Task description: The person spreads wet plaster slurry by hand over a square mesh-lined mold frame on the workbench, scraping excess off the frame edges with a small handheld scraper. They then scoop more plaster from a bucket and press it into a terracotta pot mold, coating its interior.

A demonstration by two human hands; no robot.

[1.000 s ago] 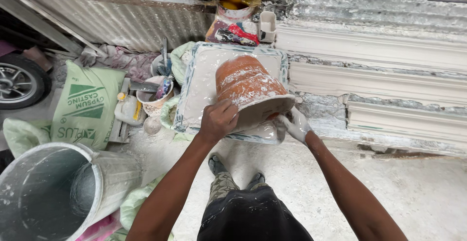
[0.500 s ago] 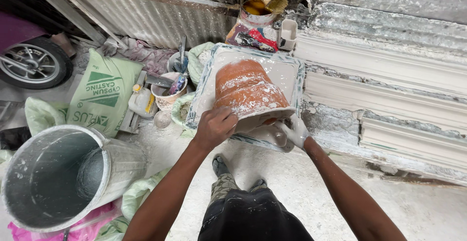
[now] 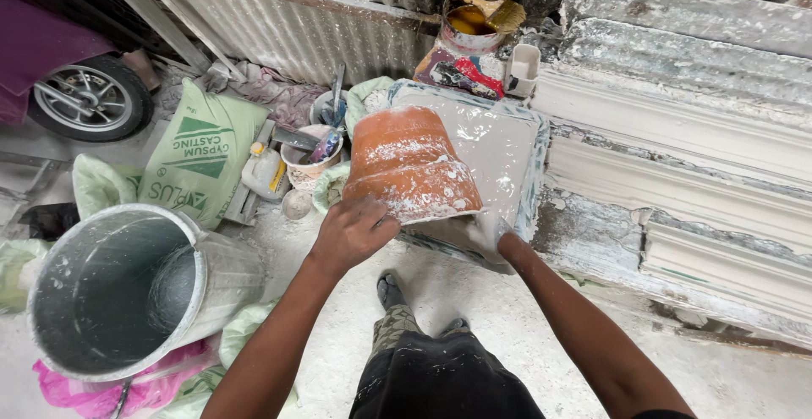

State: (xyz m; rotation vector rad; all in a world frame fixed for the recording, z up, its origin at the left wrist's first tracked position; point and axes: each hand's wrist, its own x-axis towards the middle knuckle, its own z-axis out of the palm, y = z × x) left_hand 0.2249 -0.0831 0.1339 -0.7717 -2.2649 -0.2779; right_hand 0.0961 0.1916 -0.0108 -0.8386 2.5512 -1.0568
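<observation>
Both hands (image 3: 351, 231) grip the tipped orange bucket (image 3: 406, 164) over the mould (image 3: 499, 144).

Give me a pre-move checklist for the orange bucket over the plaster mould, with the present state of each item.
1. Left hand gripping the rim of the orange bucket: ok.
2. Right hand under the bucket: cannot tell, mostly hidden behind the bucket.
3. Bucket tipped mouth down over the square mould: ok.
4. Mould filled with wet grey plaster up to its edges: ok, surface looks level.
5. Bucket fully emptied: cannot tell, its inside is out of sight.
6. Metal bin on the floor to the left, apart from both arms: ok.
</observation>
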